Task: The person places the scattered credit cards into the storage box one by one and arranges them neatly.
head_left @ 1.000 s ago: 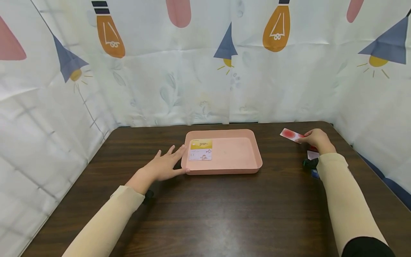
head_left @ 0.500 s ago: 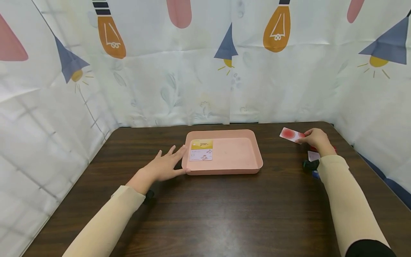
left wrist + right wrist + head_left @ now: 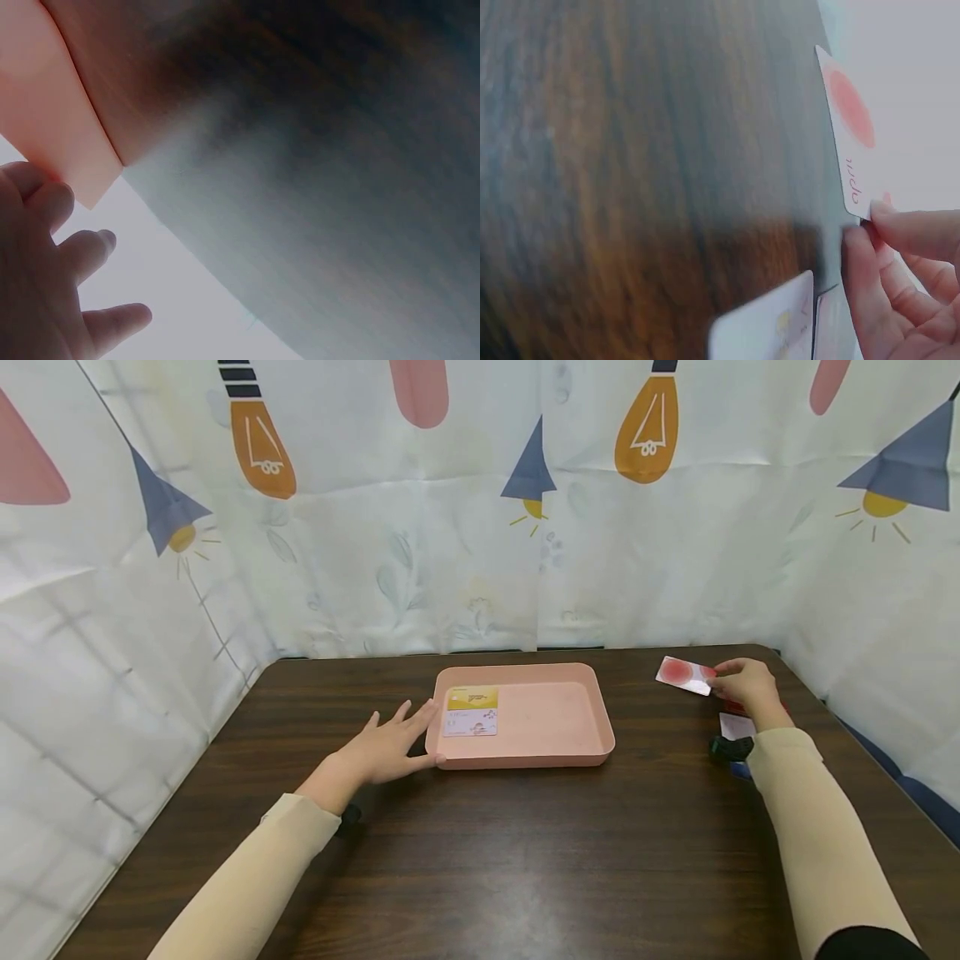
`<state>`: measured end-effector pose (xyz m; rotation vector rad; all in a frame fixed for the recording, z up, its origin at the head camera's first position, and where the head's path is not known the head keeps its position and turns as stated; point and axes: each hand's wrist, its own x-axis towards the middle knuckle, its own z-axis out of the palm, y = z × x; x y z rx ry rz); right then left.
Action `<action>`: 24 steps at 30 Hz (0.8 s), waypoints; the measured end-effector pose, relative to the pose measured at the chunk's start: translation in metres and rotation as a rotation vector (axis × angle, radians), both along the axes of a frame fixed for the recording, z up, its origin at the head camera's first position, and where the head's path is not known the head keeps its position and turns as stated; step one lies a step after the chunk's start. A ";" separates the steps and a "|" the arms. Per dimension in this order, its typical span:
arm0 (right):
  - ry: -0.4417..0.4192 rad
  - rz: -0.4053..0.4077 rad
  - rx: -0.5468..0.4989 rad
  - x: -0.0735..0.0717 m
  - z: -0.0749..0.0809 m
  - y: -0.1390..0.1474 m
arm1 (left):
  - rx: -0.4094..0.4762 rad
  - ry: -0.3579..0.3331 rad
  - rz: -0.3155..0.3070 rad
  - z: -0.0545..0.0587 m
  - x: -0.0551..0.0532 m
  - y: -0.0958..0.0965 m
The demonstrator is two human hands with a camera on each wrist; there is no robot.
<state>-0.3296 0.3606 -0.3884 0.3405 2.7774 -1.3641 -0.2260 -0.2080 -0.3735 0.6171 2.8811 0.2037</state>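
In the head view my left hand [image 3: 378, 747] lies at the left side of a pink tray [image 3: 555, 718], fingers spread and fingertips at its rim. Inside the tray, at its left end, a yellow card [image 3: 472, 696] sits directly above a white patterned card [image 3: 471, 723]. Over at the far right of the table, my right hand [image 3: 748, 687] pinches a white card with red circles [image 3: 678, 673] by its near right end, between thumb and fingers. The right wrist view shows this card [image 3: 851, 127] tilted, with red lettering near the thumb.
By the right wrist lie more cards: a white card [image 3: 737, 727], a red card [image 3: 733, 705] and a blue card [image 3: 740, 770], partly hidden by the hand and the wrist camera [image 3: 729, 748]. A printed curtain [image 3: 465, 568] hangs behind the dark wooden table [image 3: 480, 860].
The pinched card has shifted slightly to the right and its tilt has changed, with more glare on it. My right hand moved a little with it. The left hand and tray stay put.
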 end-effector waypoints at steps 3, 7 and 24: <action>-0.008 -0.040 -0.156 0.000 -0.001 0.002 | 0.000 0.001 -0.002 -0.001 0.000 0.000; -0.002 -0.071 -0.277 0.002 -0.003 0.003 | 0.003 0.004 -0.006 -0.001 0.001 -0.001; 0.012 -0.001 -0.402 0.018 0.012 -0.005 | 0.003 0.009 -0.003 0.000 0.001 0.000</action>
